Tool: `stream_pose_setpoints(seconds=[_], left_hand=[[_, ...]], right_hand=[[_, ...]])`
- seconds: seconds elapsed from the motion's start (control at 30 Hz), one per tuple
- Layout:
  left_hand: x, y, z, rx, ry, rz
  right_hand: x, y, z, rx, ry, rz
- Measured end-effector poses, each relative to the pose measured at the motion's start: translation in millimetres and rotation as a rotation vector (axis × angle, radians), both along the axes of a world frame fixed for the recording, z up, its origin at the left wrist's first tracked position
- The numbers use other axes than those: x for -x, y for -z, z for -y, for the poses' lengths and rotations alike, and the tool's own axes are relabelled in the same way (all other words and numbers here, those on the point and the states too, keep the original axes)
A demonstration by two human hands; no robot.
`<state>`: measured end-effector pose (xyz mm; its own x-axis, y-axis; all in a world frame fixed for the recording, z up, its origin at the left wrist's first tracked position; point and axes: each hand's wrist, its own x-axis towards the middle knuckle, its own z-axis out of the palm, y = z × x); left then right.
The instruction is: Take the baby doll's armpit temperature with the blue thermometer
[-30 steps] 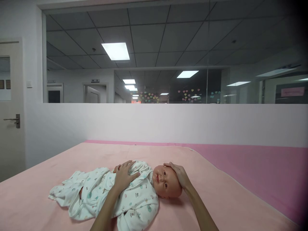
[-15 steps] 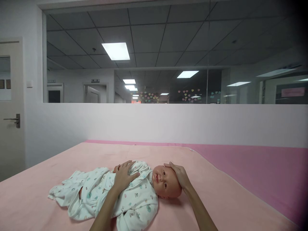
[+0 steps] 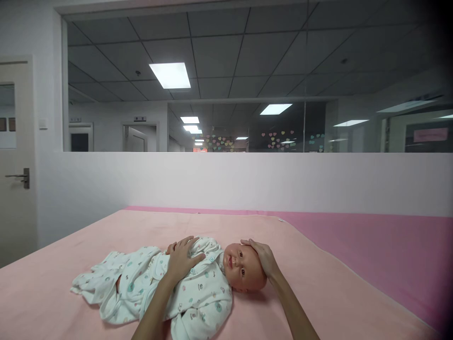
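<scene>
A baby doll point(image 3: 245, 274) lies on its back across a peach blanket point(image 3: 318, 293), head to the right and legs to the left. It wears a white printed baby outfit point(image 3: 201, 288). My left hand point(image 3: 182, 257) rests flat on the doll's front, fingers spread over the cloth. Against the top of the doll's head lies my right hand point(image 3: 264, 257), its fingers stretched out along the forehead and crown. One of the doll's small hands point(image 3: 172, 247) shows just beyond my left hand.
Beneath the blanket a pink sheet point(image 3: 389, 245) shows at the right and along the back. A white wall point(image 3: 247, 182) with a wide window point(image 3: 230, 80) stands behind the bed. On the left is a door point(image 3: 17, 203) with a metal handle.
</scene>
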<state>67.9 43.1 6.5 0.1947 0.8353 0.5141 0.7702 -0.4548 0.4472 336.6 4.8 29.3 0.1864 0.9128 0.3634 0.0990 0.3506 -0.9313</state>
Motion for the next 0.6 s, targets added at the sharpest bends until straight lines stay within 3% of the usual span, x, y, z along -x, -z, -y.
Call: stream_pose_setpoints(seconds=[0.23,0.43,0.53,0.6], left_hand=[[2.6,-7.3,0.3,0.156,0.038,0.164],[12.6,-16.9,14.0,0.263,0.245,0.113],[13.8,-14.8,15.6,0.247,0.272,0.082],[11.7,-13.7,13.6,0.222,0.240,0.094]], right_hand=[[-5.4,6.1,-6.1,0.026,0.087,-0.019],[-9.2,16.2,-14.1,0.047,0.291,-0.183],[-7.8,14.3,-4.8,-0.003,0.582,-0.041],[-3.4,12.1,3.9,-0.176,0.795,0.203]])
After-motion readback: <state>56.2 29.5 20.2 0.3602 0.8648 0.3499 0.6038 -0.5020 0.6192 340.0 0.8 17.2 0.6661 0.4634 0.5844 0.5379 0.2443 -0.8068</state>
